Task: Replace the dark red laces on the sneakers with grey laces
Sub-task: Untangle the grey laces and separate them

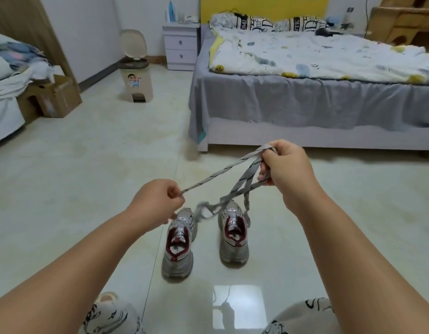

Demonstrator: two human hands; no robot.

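Two sneakers (204, 239) stand side by side on the floor (88, 165), close in front of the person's knees, with the toes pointing away toward the bed (305, 104). Dark red shows around their openings, but it is too blurred to tell if the dark red laces are in the eyelets or already out. Above the sneakers both hands are raised. The left hand (158, 203) pinches one end of the grey laces (232, 184) between thumb and fingers. The right hand (283, 169), a little farther and higher, grips a bunch of folded loops. More loops hang down tangled, just over the sneakers. I judge the grey laces are only being untangled, so no grey lace is threaded yet and nearly all the work is left. Farther, a bin (135, 68) stands near the wall.
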